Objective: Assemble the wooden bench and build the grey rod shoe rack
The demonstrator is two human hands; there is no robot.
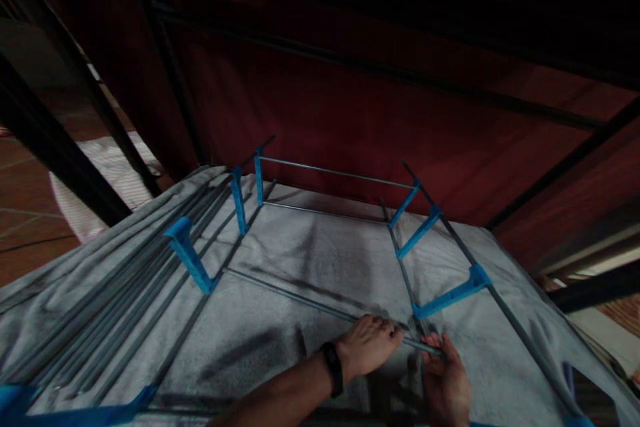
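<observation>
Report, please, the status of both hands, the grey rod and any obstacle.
Left hand closed over grey rod. Right hand gripping its right-hand end. Rod slanting across pale cloth. Blue bracket just beyond right hand, may crowd it.

Beyond the fingers (395, 333), a dark red, cloth-like wall (320, 127) is rising, and a black crossbar (375, 70) is running across it. Above that, the top of the room is sinking into near-black. Far to the left of the fingers, a thick dark post (65, 147) is slanting past reddish-brown floor tiles (25, 193), where a pale striped cloth (95, 180) is lying bunched. To their upper right, another dark bar (560, 170) is angling down along the red. Under and around the fingers, a rumpled grey cover (325, 247) is spreading wide, catching dim light and soft shadows.
</observation>
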